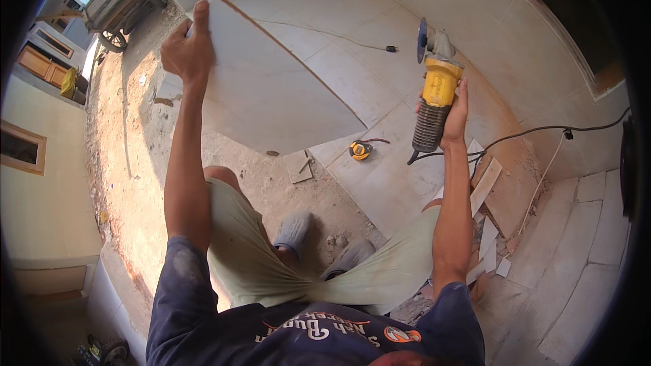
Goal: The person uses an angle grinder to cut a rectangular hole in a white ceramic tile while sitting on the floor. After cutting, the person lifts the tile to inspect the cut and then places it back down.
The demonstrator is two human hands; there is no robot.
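My left hand (pixel 189 49) grips a large pale tile (pixel 271 88) by its upper left edge, thumb pointing up along it. The tile hangs tilted out in front of me, its brownish cut edge facing up and right. To the right, my right hand (pixel 457 114) is wrapped round the body of a yellow and black angle grinder (pixel 439 91), held upright. Its blue-grey disc (pixel 422 39) is at the top, apart from the tile. From the grinder's lower end runs a black cord (pixel 522 134). Whether the disc is spinning cannot be told.
A yellow tape measure (pixel 360 150) lies on the tiled floor (pixel 359 71) between my hands. Beyond it a thin cable ends in a loose plug (pixel 391 49). Broken tile pieces (pixel 488 237) are heaped by my right forearm. A wooden cart (pixel 122 3) stands far left on rubble-strewn ground.
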